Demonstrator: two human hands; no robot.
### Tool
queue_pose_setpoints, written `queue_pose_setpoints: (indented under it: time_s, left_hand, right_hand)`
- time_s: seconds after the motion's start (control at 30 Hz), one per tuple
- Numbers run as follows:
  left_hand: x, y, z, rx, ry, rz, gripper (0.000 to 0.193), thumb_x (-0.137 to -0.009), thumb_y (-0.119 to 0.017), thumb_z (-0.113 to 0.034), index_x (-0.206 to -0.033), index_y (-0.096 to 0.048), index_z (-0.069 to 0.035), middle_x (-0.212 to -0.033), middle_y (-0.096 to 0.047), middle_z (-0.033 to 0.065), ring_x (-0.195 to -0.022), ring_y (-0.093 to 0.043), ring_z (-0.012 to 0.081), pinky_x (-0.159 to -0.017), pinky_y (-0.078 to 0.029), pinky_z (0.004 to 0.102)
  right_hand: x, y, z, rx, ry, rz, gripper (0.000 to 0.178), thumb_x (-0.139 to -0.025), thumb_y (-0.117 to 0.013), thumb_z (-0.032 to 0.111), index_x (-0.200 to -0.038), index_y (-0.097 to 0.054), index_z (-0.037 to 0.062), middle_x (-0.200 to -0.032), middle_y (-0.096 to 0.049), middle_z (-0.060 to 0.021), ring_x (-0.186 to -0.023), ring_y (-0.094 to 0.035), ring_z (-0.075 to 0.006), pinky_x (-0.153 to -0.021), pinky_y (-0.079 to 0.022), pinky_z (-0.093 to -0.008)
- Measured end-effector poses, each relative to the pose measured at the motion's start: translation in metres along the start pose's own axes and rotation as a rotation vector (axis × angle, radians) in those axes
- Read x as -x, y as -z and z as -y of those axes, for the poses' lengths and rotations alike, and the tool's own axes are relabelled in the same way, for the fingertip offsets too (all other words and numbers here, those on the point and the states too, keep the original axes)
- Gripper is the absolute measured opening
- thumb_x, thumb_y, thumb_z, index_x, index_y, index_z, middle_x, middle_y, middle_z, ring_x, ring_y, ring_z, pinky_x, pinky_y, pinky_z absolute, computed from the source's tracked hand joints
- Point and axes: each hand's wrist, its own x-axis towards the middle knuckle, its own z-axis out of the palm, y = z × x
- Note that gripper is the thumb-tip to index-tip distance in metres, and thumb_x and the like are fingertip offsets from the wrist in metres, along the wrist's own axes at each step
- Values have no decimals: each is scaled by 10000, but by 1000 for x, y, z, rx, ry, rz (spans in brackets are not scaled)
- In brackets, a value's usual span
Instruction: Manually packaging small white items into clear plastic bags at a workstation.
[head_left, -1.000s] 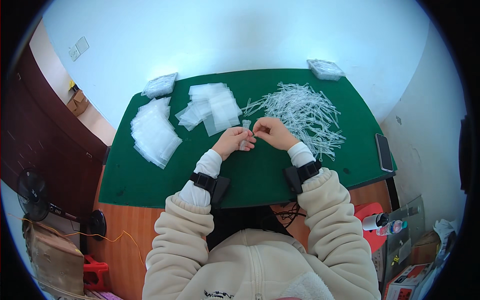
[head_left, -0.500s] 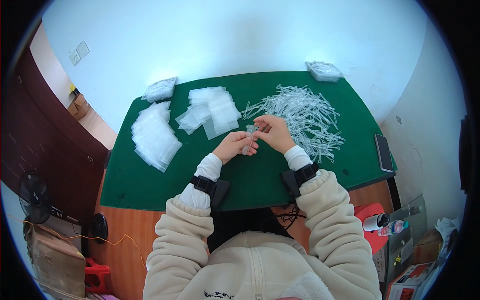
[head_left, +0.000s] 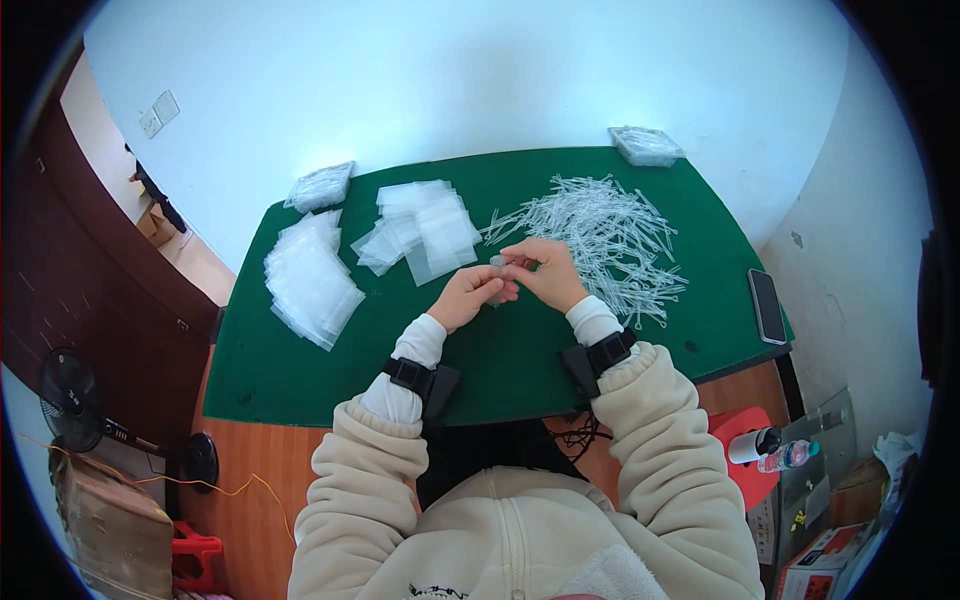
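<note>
While both forearms extend over the green table (head_left: 310, 385), the left hand (head_left: 467, 298) is curled shut around a clear bundle (head_left: 498, 261), mostly hidden by fingers. Right hand (head_left: 548, 275): thumb and fingertips pinched on the bundle's upper part; cannot tell whether a further piece is in that pinch. Bundle position: above the table, between the hands. Black strap device on each wrist. Phone (head_left: 767, 306) by the right edge. Beyond the hands: fanned clear bags (head_left: 313, 285) at left, second bag heap (head_left: 446, 235) near centre, loose pile of thin clear sticks (head_left: 610, 240) at right. Far edge: one clear pack (head_left: 321, 186) left, another pack (head_left: 646, 146) right.
</note>
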Motion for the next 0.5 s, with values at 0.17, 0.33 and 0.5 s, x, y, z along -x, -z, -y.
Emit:
queue_pose_setpoints:
  time_s: [0.17, 0.33, 0.5]
  left_hand:
    - [-2, -1, 2, -194, -162, -36, 244, -904, -450, -130, -1073, -562, 5, -976, -613, 68, -933, -570, 151, -833, -428, 271]
    - [-2, 0, 5, -340, -185, -47, 222, -896, -450, -90, -1064, -558, 7, -947, -628, 62, -882, -587, 147, -804, -445, 276]
    - [-1, 4, 6, -483, -207, -92, 175, -866, -492, -91, -984, -585, -2, -883, -634, 75, -841, -586, 151, -775, -449, 281]
  right_hand:
    - [0, 1, 1, 8, 46, -7, 192, -685, -677, 31, -877, -666, 38, -695, -619, -52, -602, -564, -110, -560, -465, -220]
    - [0, -2, -1, 2, 47, 10, 195, -695, -671, 35, -890, -664, 32, -720, -636, -64, -598, -590, -113, -559, -473, -216]
    - [-1, -8, 3, -37, -46, 66, 188, -706, -665, 31, -893, -657, 17, -751, -646, -70, -611, -610, -116, -574, -481, -225]
